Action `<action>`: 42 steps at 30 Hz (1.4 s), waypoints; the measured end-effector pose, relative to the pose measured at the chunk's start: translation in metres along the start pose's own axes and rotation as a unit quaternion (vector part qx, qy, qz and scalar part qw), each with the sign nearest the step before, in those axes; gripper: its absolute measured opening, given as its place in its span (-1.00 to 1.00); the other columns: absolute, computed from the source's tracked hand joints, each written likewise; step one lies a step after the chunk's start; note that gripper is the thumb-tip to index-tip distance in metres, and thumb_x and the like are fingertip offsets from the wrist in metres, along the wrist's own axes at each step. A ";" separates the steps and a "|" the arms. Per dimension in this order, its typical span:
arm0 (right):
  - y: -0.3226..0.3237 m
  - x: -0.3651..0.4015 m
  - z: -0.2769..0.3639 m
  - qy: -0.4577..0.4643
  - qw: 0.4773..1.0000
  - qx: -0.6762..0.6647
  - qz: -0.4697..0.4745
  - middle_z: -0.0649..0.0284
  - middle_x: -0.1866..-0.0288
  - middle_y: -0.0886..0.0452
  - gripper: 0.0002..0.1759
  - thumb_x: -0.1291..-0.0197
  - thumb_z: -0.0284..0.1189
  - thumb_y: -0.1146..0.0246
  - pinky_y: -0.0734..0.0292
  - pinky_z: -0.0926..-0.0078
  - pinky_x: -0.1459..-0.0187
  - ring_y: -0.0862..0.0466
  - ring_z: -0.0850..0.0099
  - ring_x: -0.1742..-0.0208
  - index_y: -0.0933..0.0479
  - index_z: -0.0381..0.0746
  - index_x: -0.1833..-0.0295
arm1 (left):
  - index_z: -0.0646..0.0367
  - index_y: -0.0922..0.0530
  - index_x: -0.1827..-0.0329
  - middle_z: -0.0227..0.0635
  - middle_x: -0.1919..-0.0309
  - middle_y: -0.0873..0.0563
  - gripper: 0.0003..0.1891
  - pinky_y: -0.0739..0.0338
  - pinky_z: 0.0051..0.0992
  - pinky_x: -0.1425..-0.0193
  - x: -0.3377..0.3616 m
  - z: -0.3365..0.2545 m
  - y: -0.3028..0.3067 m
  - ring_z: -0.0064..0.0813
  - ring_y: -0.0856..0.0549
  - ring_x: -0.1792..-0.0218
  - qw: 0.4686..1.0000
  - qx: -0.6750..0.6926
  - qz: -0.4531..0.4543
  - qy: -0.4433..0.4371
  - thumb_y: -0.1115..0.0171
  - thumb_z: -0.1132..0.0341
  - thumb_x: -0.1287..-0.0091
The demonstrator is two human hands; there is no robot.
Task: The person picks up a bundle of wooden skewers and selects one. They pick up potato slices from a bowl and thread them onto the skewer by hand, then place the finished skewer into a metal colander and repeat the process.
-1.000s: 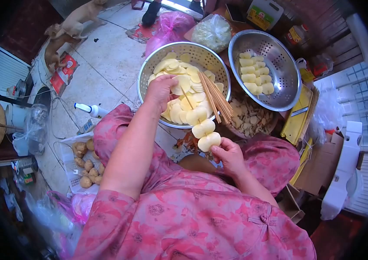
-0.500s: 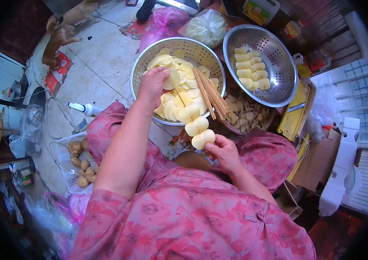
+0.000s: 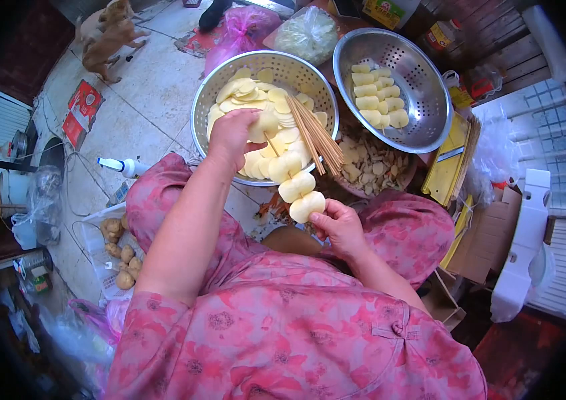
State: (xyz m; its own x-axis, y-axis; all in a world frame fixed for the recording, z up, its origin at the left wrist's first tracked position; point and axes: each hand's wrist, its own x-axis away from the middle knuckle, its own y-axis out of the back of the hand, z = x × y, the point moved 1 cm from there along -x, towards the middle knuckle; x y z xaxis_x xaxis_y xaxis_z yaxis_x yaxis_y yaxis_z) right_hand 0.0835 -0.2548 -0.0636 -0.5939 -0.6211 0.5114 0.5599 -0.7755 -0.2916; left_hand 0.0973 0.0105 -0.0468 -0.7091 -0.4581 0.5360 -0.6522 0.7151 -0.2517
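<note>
My left hand [image 3: 233,138] pinches a round potato slice [image 3: 263,127] at the upper tip of a thin wooden skewer [image 3: 271,145], above a metal colander [image 3: 197,115] of pale slices. Threaded along the skewer's lower part are several folded slices [image 3: 297,187]. My right hand [image 3: 339,228] grips the lower end by the last slice [image 3: 307,207]; its fingertips are partly hidden. A bundle of wooden skewers [image 3: 315,137] leans on the colander's right side. In a second metal colander [image 3: 424,100] lie filled skewers of slices [image 3: 377,97].
Potato peelings [image 3: 369,163] fill a basin below the second colander. Whole potatoes [image 3: 126,259] sit in a white basket at the left. Pink and clear bags [image 3: 307,35] stand behind the colanders. A brown dog [image 3: 111,41] is at the upper left. Cardboard [image 3: 493,237] lies at the right.
The view has shifted slightly, so the colanders appear a little higher and further left. Both hands keep their hold on the slice and skewer. The dog has changed its posture.
</note>
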 end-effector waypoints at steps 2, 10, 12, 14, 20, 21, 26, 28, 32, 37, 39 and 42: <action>-0.002 0.002 0.003 -0.001 1.000 0.000 0.003 0.46 0.46 -0.49 -0.87 -0.21 -0.48 -0.23 -0.30 0.78 0.55 -0.39 0.72 0.58 -0.53 -0.25 0.14 | 0.13 -0.56 0.11 -0.29 0.14 -0.62 -0.81 -0.61 -0.24 0.15 -0.002 0.000 0.003 -0.37 -0.62 0.14 1.000 0.011 0.011 0.004 -0.12 0.33 -0.25; -0.004 0.006 -0.003 0.002 1.000 0.001 0.013 0.46 0.44 -0.50 -0.86 -0.21 -0.49 -0.23 -0.31 0.77 0.54 -0.39 0.72 0.57 -0.53 -0.25 0.12 | 0.15 -0.58 0.15 -0.29 0.19 -0.63 -0.81 -0.60 -0.27 0.21 0.002 0.002 0.006 -0.35 -0.63 0.21 0.999 -0.008 0.009 0.032 -0.25 0.34 -0.19; -0.003 0.005 -0.003 -0.005 1.000 -0.005 0.003 0.45 0.43 -0.51 -0.85 -0.21 -0.49 -0.24 -0.32 0.77 0.54 -0.40 0.71 0.57 -0.53 -0.26 0.11 | 0.16 -0.56 0.15 -0.31 0.24 -0.64 -0.78 -0.60 -0.31 0.22 0.006 0.002 0.000 -0.39 -0.64 0.26 0.993 -0.103 0.027 0.041 -0.27 0.29 -0.19; -0.003 0.005 -0.003 -0.008 1.000 -0.009 -0.006 0.44 0.43 -0.51 -0.85 -0.21 -0.49 -0.24 -0.33 0.77 0.54 -0.40 0.71 0.57 -0.53 -0.26 0.11 | 0.17 -0.56 0.15 -0.31 0.25 -0.64 -0.78 -0.60 -0.34 0.24 0.007 0.011 -0.001 -0.40 -0.64 0.27 0.992 -0.100 0.050 0.054 -0.27 0.29 -0.20; -0.002 0.005 -0.004 -0.015 1.000 -0.009 -0.013 0.44 0.42 -0.52 -0.84 -0.20 -0.49 -0.24 -0.34 0.77 0.55 -0.41 0.71 0.58 -0.53 -0.27 0.10 | 0.21 -0.55 0.14 -0.30 0.26 -0.66 -0.79 -0.65 -0.36 0.19 0.006 0.020 -0.002 -0.40 -0.69 0.26 0.988 -0.120 0.071 0.067 -0.24 0.29 -0.26; -0.002 0.005 -0.005 -0.013 1.000 -0.014 -0.008 0.43 0.42 -0.53 -0.84 -0.20 -0.49 -0.24 -0.34 0.77 0.55 -0.41 0.70 0.59 -0.53 -0.26 0.10 | 0.21 -0.55 0.14 -0.30 0.26 -0.66 -0.79 -0.66 -0.37 0.20 0.007 0.021 -0.002 -0.41 -0.69 0.26 0.985 -0.129 0.086 0.076 -0.24 0.29 -0.25; -0.001 0.003 -0.005 -0.016 0.999 -0.025 -0.014 0.38 0.39 -0.58 -0.79 -0.20 -0.46 -0.25 -0.35 0.76 0.52 -0.44 0.68 0.57 -0.53 -0.26 0.05 | 0.22 -0.55 0.14 -0.30 0.27 -0.66 -0.78 -0.65 -0.36 0.17 0.003 0.025 -0.004 -0.42 -0.68 0.26 0.985 -0.120 0.099 0.074 -0.26 0.29 -0.25; -0.001 0.002 -0.003 -0.016 0.999 -0.030 -0.015 0.38 0.40 -0.58 -0.79 -0.19 -0.47 -0.24 -0.34 0.75 0.52 -0.44 0.68 0.57 -0.53 -0.25 0.05 | 0.19 -0.56 0.14 -0.31 0.27 -0.66 -0.78 -0.64 -0.34 0.18 0.001 0.023 -0.006 -0.43 -0.68 0.25 0.988 -0.113 0.086 0.066 -0.27 0.29 -0.23; -0.001 0.000 0.003 0.001 0.997 -0.041 -0.061 0.44 0.47 -0.51 -0.83 -0.20 -0.48 -0.25 -0.32 0.78 0.57 -0.41 0.71 0.60 -0.54 -0.25 0.10 | 0.20 -0.59 0.14 -0.29 0.29 -0.67 -0.72 -0.58 -0.39 0.22 -0.013 0.015 -0.011 -0.38 -0.66 0.34 0.977 -0.207 0.043 0.018 -0.27 0.21 -0.18; 0.008 -0.002 0.005 0.030 0.992 -0.076 -0.093 0.43 0.49 -0.51 -0.84 -0.20 -0.49 -0.24 -0.32 0.76 0.55 -0.41 0.69 0.60 -0.53 -0.27 0.11 | 0.12 -0.60 0.05 -0.18 0.07 -0.65 -0.66 -0.43 -0.32 -0.15 -0.051 0.008 -0.017 -0.16 -0.54 -0.06 0.768 -0.542 -0.059 -0.338 -0.24 0.22 -0.11; 0.011 -0.002 0.010 0.037 0.989 -0.090 -0.115 0.42 0.48 -0.51 -0.85 -0.21 -0.50 -0.22 -0.32 0.75 0.53 -0.41 0.68 0.59 -0.53 -0.28 0.10 | 0.05 -0.57 -0.05 -0.20 -0.09 -0.57 -0.60 -0.25 -0.19 -0.32 -0.056 0.005 -0.030 -0.18 -0.35 -0.29 0.758 -0.586 -0.032 -0.285 -0.21 0.28 -0.08; 0.012 0.000 0.017 0.046 0.987 -0.094 -0.122 0.42 0.47 -0.51 -0.85 -0.22 -0.51 -0.20 -0.31 0.75 0.52 -0.41 0.68 0.57 -0.52 -0.28 0.10 | 0.01 -0.45 -0.22 -0.20 -0.21 -0.48 -0.44 0.10 0.11 -0.42 -0.071 0.009 -0.045 -0.14 -0.22 -0.39 0.671 -0.694 0.018 -0.262 -0.15 0.38 -0.04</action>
State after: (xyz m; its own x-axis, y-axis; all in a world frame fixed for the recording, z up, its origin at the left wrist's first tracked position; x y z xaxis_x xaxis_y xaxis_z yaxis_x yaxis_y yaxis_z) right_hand 0.1003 -0.2627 -0.0531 -0.7533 -0.4132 0.5117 0.2807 -0.9056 -0.3181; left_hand 0.1741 0.0059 -0.0808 -0.9517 -0.2900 0.1010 -0.0132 0.3672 0.9301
